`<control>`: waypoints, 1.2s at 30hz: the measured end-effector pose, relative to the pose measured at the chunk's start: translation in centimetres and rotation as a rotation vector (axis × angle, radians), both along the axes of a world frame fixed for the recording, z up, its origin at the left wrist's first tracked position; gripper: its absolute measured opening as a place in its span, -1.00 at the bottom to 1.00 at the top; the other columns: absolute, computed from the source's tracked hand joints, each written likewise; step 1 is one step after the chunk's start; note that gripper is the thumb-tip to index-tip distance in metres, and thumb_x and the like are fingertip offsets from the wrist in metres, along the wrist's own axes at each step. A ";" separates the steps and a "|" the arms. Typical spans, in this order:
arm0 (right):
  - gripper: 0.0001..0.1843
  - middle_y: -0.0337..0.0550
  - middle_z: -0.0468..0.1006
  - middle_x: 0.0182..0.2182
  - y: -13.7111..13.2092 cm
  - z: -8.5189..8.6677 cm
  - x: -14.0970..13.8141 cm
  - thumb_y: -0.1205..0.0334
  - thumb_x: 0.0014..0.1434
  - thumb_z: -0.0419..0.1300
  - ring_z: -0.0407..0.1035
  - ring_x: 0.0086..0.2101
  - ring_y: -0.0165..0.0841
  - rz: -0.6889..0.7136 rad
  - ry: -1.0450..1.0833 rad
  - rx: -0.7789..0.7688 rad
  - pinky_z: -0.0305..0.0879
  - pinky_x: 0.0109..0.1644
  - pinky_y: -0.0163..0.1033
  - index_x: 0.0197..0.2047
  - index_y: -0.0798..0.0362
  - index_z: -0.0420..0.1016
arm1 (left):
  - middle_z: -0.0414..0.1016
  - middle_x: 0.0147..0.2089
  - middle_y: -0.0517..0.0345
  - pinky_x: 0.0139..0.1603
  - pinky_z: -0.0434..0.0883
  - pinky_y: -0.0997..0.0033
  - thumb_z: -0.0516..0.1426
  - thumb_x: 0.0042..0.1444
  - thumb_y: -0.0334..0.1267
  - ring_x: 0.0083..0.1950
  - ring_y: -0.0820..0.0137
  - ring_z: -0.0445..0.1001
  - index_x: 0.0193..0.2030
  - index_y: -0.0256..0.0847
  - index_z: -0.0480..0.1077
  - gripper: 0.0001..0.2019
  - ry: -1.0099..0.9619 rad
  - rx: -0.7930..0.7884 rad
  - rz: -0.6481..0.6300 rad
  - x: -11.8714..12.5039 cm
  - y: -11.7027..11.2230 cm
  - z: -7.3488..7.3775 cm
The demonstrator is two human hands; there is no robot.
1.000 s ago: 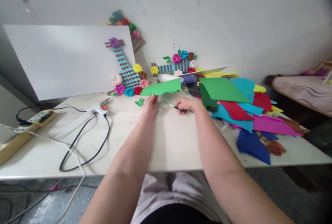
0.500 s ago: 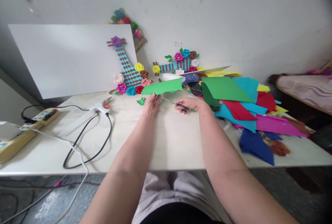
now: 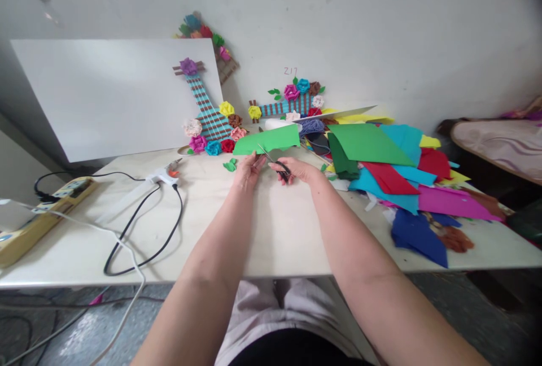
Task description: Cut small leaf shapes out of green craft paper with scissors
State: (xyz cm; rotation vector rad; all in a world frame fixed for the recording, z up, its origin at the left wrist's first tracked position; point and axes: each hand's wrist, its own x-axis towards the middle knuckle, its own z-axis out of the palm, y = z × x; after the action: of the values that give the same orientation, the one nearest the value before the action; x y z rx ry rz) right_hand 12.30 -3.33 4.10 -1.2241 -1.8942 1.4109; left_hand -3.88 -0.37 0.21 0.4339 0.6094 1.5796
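Note:
My left hand [image 3: 249,170] is closed on the lower edge of a long green sheet [image 3: 271,138], paper or felt, held just above the table. In my right hand [image 3: 292,169] is a pair of scissors [image 3: 283,170] with dark handles. Their blades point up and left and overlap the sheet's lower edge, close to my left fingertips. Small cut green leaf shapes [image 3: 230,165] lie on the table left of my left hand. Behind the sheet leans a blue and brown striped guitar decoration [image 3: 208,107] with colourful flowers around it.
A glue gun [image 3: 163,177] with a black cord rests on the left, near a power strip [image 3: 71,196]. Coloured sheets [image 3: 372,144] are piled on the right. A large white board [image 3: 114,97] leans on the wall, and a second flowered guitar [image 3: 288,107] stands at the back.
My right hand has moved left with the scissors, and the blades now tilt more upward across the green sheet. My left hand has hardly moved; the sheet is slightly raised at its right end.

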 end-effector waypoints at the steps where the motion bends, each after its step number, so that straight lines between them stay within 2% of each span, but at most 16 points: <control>1: -0.56 -0.26 0.43 -0.59 0.0 -0.1 -0.1 -0.15 0.08 0.15 0.32 -0.68 -0.51 -0.004 0.000 0.008 0.11 -0.73 -0.48 -0.35 0.10 0.22 | 0.50 -0.43 0.10 -0.10 0.46 0.36 0.11 0.05 -0.51 -0.27 0.39 0.54 -0.45 -0.30 0.36 -0.89 0.003 0.001 -0.006 0.0 0.0 0.0; 17: -0.60 -0.30 0.38 -0.62 0.2 -0.5 -0.6 -0.11 0.12 0.13 0.28 -0.70 -0.54 -0.065 -0.019 0.041 0.07 -0.73 -0.48 -0.36 0.10 0.22 | 0.45 -0.51 0.16 -0.10 0.45 0.36 0.09 0.02 -0.54 -0.37 0.44 0.52 -0.50 -0.28 0.32 -0.85 0.014 0.010 0.021 0.0 -0.2 0.0; 25: -0.62 -0.30 0.37 -0.62 0.4 -0.8 -0.6 -0.08 0.14 0.12 0.25 -0.71 -0.55 -0.064 -0.011 0.061 0.04 -0.73 -0.48 -0.38 0.09 0.21 | 0.45 -0.51 0.19 -0.12 0.46 0.34 0.11 -0.01 -0.53 -0.34 0.40 0.54 -0.41 -0.26 0.34 -0.89 0.001 -0.031 0.028 0.1 -0.2 0.1; 36: -0.60 -0.32 0.35 -0.62 0.5 -0.7 -0.8 -0.12 0.13 0.11 0.25 -0.70 -0.56 -0.067 -0.026 0.064 0.03 -0.74 -0.49 -0.37 0.08 0.21 | 0.45 -0.52 0.18 -0.12 0.46 0.37 0.09 0.01 -0.54 -0.38 0.43 0.53 -0.45 -0.27 0.32 -0.88 0.001 -0.018 0.022 0.1 -0.2 0.2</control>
State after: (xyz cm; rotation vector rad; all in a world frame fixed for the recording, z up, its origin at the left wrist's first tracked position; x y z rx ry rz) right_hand 11.53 -2.87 3.36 -1.2691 -1.8833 1.2953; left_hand -3.75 -0.60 0.37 0.4162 0.6306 1.5942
